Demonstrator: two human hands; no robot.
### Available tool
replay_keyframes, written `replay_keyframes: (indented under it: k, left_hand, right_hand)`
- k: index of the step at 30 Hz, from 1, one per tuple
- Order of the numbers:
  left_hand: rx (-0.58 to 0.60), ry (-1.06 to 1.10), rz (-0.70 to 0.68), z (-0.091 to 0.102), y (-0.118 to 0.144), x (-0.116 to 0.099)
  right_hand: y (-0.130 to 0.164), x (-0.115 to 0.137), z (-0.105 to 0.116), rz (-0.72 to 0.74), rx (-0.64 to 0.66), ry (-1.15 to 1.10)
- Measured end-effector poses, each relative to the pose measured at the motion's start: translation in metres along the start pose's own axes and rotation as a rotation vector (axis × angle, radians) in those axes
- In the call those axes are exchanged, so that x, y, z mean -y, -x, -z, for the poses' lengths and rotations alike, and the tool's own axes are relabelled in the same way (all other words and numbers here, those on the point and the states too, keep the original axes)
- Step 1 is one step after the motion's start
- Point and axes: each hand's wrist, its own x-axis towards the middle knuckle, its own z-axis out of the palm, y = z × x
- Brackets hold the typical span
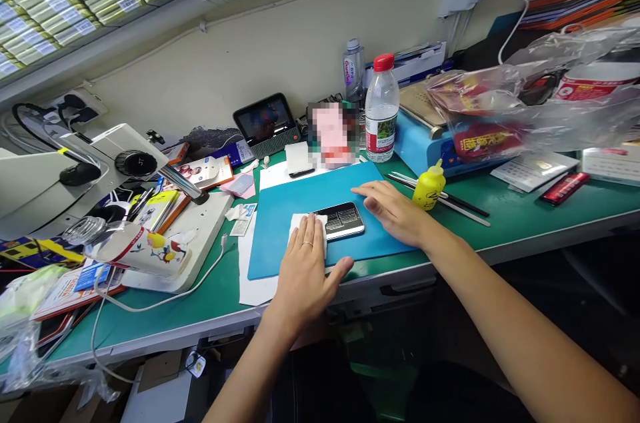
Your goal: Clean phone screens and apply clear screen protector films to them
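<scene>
— Two hands were on the blue mat (300,200) near the counter's (525,210) front edge; where was the phone (343,220)?
— Between them. The left hand (305,270) lay flat, fingers spread, pressing a white cloth (297,223) touching the phone's left end. The right hand (395,210) rested open, palm down, just beside its right end, gripping nothing.

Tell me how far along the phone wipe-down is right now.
Done: the phone lies flat on the blue mat. In hand: the left hand presses a white cloth at the phone's left edge; the right hand rests flat beside it. Left: most of the phone's surface is uncovered by the cloth, and the yellow bottle stands unused nearby.
</scene>
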Motion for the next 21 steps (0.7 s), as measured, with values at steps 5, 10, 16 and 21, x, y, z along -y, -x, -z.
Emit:
replay_keyframes:
  k: [5,10,16,21]
  left_hand:
    - [0.018,0.048,-0.033,-0.004,-0.03,-0.024]
    - [0.039,0.079,-0.072,-0.005,-0.054,-0.041]
    - [0.012,0.1,-0.114,-0.005,-0.052,-0.047]
    - [0.012,0.095,-0.113,-0.003,-0.023,-0.042]
  right_hand:
    - [-0.001,0.0,-0.001,0.003,-0.011,0.017]
    - [-0.002,-0.005,-0.003,0.0,-0.021,0.009]
    - [-0.002,-0.004,-0.002,-0.004,-0.023,0.006]
    - [-0.002,-0.003,-0.002,0.005,-0.03,0.037]
